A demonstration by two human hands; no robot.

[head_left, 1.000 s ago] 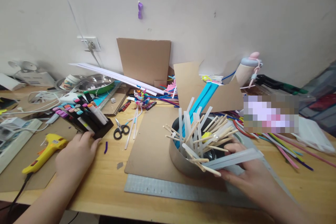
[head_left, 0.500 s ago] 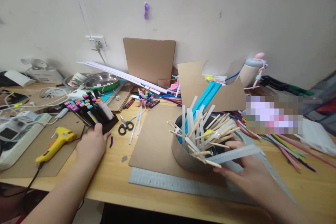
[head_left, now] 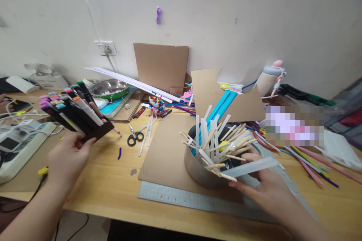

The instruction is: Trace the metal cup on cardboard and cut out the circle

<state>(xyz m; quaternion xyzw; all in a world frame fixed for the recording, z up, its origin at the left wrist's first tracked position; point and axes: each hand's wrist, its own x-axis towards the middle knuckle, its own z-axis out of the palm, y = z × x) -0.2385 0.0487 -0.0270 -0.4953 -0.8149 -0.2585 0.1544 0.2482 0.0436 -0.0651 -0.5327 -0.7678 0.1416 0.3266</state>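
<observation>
My left hand (head_left: 69,160) is closed on a black marker holder (head_left: 98,130), tilted above the table at the left. Capped markers (head_left: 76,107) with coloured ends fan out of it. My right hand (head_left: 264,182) grips the right side of a round grey pot (head_left: 199,171), which stands on a cardboard sheet (head_left: 164,150). Out of the pot stick thin wooden sticks (head_left: 239,135), translucent glue sticks (head_left: 251,167) and a blue strip (head_left: 217,113). The fingertips of my right hand are partly hidden behind these. One pen (head_left: 117,131) with an orange tip shows just beyond the holder.
Scissors (head_left: 134,135) and a purple scrap (head_left: 119,153) lie between my hands. A yellow glue gun (head_left: 43,170) is mostly hidden behind my left arm, near a power strip (head_left: 26,154). Pipe cleaners (head_left: 305,162) lie at right. Another person's hand (head_left: 4,103) shows at far left.
My left hand has lifted the marker holder off the table and moved it left and toward me, tilting it. My right hand has stayed on the pot.
</observation>
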